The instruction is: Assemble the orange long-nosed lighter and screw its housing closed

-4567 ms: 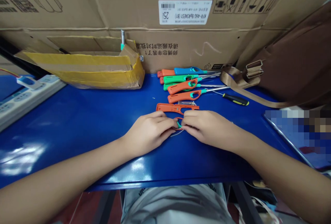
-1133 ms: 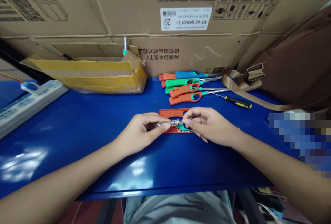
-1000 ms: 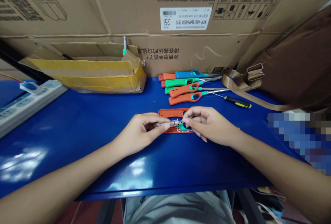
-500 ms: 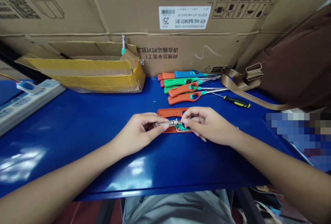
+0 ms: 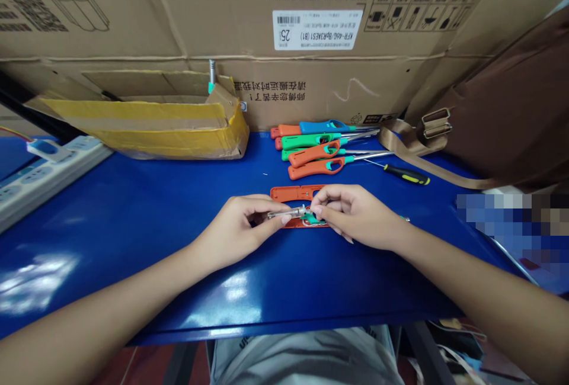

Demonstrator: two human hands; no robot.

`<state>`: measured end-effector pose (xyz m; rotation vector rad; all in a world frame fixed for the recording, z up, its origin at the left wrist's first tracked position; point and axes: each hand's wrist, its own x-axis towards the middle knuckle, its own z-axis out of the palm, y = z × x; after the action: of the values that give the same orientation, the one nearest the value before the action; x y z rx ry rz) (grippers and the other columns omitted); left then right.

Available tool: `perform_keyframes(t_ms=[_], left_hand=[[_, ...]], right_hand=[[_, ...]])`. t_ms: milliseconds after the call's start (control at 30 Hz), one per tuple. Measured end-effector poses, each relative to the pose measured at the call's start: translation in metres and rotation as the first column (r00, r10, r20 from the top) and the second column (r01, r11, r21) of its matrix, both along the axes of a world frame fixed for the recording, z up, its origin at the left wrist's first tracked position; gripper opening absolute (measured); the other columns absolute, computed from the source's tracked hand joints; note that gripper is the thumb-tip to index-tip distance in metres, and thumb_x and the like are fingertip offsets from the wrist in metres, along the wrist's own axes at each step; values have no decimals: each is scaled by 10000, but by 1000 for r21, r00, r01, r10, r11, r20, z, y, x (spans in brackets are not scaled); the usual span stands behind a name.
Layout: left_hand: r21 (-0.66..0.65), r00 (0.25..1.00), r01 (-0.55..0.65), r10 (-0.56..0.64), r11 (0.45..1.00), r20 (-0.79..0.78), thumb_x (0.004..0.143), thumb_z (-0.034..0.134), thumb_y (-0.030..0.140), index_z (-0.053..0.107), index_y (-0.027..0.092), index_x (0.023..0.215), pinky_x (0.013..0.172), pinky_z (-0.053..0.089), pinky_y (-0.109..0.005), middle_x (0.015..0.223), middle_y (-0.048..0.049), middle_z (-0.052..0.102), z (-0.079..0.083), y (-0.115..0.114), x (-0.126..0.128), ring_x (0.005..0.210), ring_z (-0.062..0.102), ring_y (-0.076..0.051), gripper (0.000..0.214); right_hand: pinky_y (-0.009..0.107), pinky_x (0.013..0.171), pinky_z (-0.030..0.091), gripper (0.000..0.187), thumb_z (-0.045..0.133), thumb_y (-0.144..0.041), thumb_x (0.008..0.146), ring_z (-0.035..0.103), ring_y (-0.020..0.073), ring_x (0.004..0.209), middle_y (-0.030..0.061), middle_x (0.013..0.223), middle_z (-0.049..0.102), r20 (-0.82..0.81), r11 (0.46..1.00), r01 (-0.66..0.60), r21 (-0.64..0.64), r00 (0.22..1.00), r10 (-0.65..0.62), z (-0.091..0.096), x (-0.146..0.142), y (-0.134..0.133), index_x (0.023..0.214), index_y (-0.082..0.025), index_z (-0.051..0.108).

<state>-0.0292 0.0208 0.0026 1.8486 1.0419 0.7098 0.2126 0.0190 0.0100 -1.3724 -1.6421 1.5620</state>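
Observation:
My left hand [image 5: 236,228] is closed, thumb and fingers pinching a clear lighter fuel tank [image 5: 294,213] with a metal fitting at its right end. At that end my right hand [image 5: 358,217] is closed too, its thumb and index fingertips pressed together; what they grip is too small to make out. Beneath the tank lies an orange lighter housing half [image 5: 293,224] with green parts [image 5: 310,218] and a white wire, partly covered by my hands. Just behind it, the other orange housing half [image 5: 288,194] rests on the table, its right end hidden by my right hand.
Several long-nosed lighters [image 5: 313,156] are piled at the back of the blue table [image 5: 249,308]. A black-and-yellow screwdriver [image 5: 406,175] lies right of them, near a brown strap [image 5: 448,173]. At left stand a yellow-taped cardboard box [image 5: 164,133] and a power strip [image 5: 48,175].
My right fingertips have shifted very slightly at the tank's fitting. My left hand keeps the tank in the same place.

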Motion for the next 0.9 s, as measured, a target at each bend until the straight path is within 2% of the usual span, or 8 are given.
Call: perform_keyframes(t_ms=[367, 900], left_hand=[[32, 999, -19, 20, 999, -49, 918, 682, 355, 827, 186, 1012, 644, 478, -266, 923, -74, 776, 3, -3, 1, 757, 684, -181, 241], [64, 998, -17, 21, 998, -54, 913, 692, 325, 832, 204, 998, 569, 419, -234, 858, -51, 768, 2, -4, 2, 668, 625, -138, 204]], right_hand=[[191, 369, 321, 127, 603, -296, 890, 417, 44, 374, -68, 585, 536, 28, 991, -16, 133, 1000, 12, 0, -3, -2, 861, -172, 607], [215, 410, 314, 126, 612, -303, 872, 402, 54, 381, -50, 585, 572, 27, 991, -22, 134, 999, 19, 1, -4, -2, 850, -179, 608]])
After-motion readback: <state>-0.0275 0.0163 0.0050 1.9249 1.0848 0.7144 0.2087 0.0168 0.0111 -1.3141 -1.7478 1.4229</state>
